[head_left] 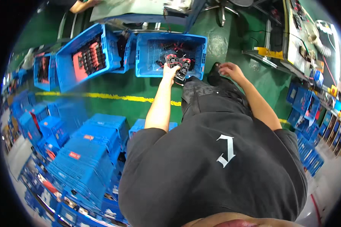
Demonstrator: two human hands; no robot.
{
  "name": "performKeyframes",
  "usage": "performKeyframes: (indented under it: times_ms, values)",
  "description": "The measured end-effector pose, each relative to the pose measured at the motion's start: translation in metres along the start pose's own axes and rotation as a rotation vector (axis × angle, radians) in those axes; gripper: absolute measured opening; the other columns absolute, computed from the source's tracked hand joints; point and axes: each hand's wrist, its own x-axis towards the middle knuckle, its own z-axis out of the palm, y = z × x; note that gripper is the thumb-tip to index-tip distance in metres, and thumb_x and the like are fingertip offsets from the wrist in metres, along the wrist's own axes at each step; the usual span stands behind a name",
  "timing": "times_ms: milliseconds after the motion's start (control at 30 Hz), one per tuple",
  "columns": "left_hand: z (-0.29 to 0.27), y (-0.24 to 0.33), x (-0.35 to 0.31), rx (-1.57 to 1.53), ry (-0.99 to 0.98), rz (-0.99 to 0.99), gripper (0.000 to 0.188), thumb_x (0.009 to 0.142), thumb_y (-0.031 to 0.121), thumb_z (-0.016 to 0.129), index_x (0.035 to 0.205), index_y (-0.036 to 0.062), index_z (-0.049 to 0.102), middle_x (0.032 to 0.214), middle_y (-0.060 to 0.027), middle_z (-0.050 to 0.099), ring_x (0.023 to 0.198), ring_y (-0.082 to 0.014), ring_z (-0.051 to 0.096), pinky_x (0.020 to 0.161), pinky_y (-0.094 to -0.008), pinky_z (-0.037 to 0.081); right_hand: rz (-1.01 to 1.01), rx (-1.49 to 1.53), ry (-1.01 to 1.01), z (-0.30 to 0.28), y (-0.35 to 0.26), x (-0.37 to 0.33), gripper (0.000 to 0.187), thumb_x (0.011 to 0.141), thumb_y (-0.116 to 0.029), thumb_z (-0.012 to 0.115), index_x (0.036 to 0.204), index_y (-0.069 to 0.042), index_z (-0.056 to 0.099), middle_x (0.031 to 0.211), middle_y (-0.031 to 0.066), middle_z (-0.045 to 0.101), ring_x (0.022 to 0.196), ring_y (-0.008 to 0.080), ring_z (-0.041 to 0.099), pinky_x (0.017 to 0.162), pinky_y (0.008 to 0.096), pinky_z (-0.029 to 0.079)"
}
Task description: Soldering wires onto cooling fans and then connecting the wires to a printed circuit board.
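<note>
My left hand (pixel 171 71) is closed on a black fan-like assembly with red wires (pixel 183 68), two units side by side. It is held over the near side of a blue plastic crate (pixel 138 56). More small black parts with red wires (pixel 176 46) lie at the bottom of that crate. To the right, beside my dark trouser leg, my right hand (pixel 231 70) hangs in the air with its fingers loosely bent and apart. Nothing shows in it.
Left of the crate stands a tilted blue crate (pixel 63 68) of black parts on pink material. Blue lidded crates (pixel 87 151) are stacked at the lower left. A workbench (pixel 295 49) stands at right. At the top, a person's arm (pixel 83 5) reaches by a table (pixel 117 11).
</note>
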Motion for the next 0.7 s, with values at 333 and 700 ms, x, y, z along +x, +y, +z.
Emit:
performKeyframes:
  times_ms: [333,700]
  values:
    - [-0.017,-0.038,0.068,0.316,0.335,-0.392,0.043,0.078,0.023,0.080,0.115,0.0111,0.061,0.102,-0.0106,0.068,0.089,-0.0309,0.066,0.073,-0.0548,0.053,0.544,-0.045,0.511,-0.114,0.245,-0.191,0.027,0.090,-0.020,0.058,0.112,-0.007,0.067,0.088,0.0064,0.070,0.069,0.0164,0.066,0.058,0.0327,0.054]
    - [-0.041,-0.064,0.075,-0.083,0.165,-0.026,0.039,0.090,0.025,0.065,0.125,0.0088,0.061,0.096,-0.0092,0.066,0.080,-0.0204,0.062,0.064,-0.0373,0.052,0.303,-0.398,0.382,-0.208,0.307,-0.188,0.028,0.087,-0.018,0.060,0.110,-0.006,0.070,0.095,0.0098,0.073,0.081,0.0208,0.069,0.070,0.0357,0.056]
